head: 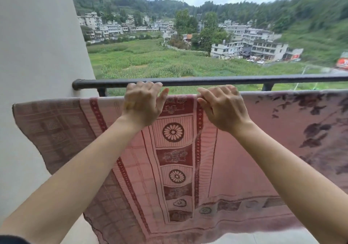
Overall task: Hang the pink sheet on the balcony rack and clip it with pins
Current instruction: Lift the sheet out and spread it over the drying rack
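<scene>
The pink sheet (235,159), patterned with dark red flowers and borders, hangs over a rack bar that it hides, just below the black balcony rail (207,80). My left hand (143,102) hooks its fingers over the sheet's top fold, with the thumb spread to the right. A short way to the right, my right hand (223,107) lies over the same fold and pinches it between thumb and forefinger. The sheet's left end (47,123) reaches the wall. No pins are in view.
A pale wall (37,46) closes the left side, and the rail runs into it. Beyond the rail lie a green field, buildings and wooded hills far below. A strip of light balcony floor (263,238) shows under the sheet's hem.
</scene>
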